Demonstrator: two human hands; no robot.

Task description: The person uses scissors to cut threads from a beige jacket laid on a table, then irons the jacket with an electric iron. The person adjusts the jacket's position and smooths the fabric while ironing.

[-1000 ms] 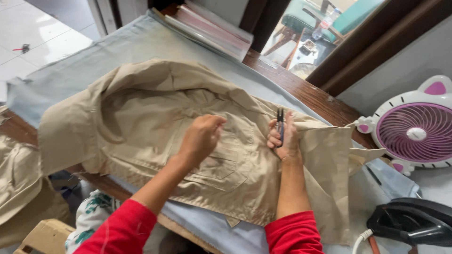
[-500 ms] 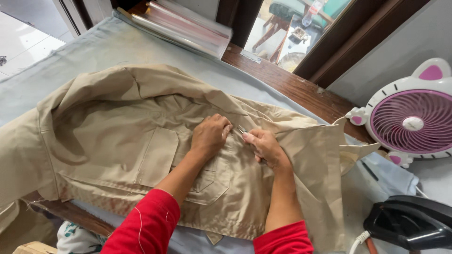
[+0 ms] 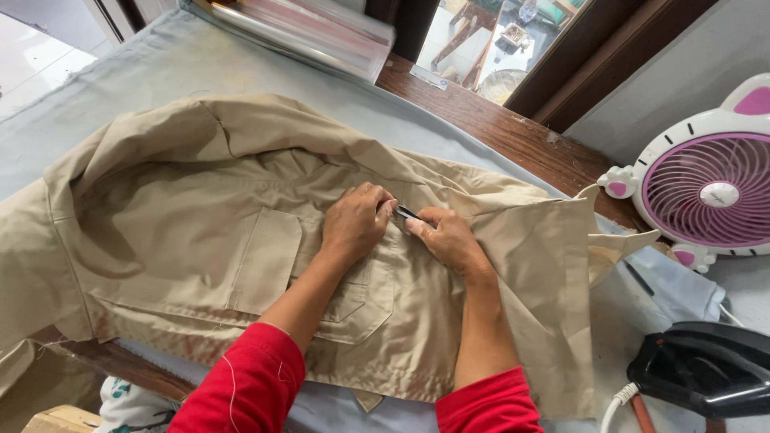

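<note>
A beige shirt with chest pockets (image 3: pixel 241 232) lies spread on a table covered in pale grey cloth (image 3: pixel 160 64). My left hand (image 3: pixel 355 222) presses on the shirt front near its middle, fingers curled and pinching the fabric. My right hand (image 3: pixel 449 239) sits right beside it, fingertips meeting the left ones. It grips a small dark metal tool (image 3: pixel 407 213), whose tip pokes out between the two hands onto the fabric. Both forearms come up from red sleeves at the bottom edge.
A white and pink desk fan (image 3: pixel 706 192) stands at the right. A black iron (image 3: pixel 706 369) with a white cord lies at the lower right. A brown wooden ledge (image 3: pixel 497 128) runs behind the table, with clear plastic rolls (image 3: pixel 321 32) at the top.
My right hand lowered the dark tool from upright and moved left to meet my left hand. The view shifted closer, so the shirt sits lower and left.
</note>
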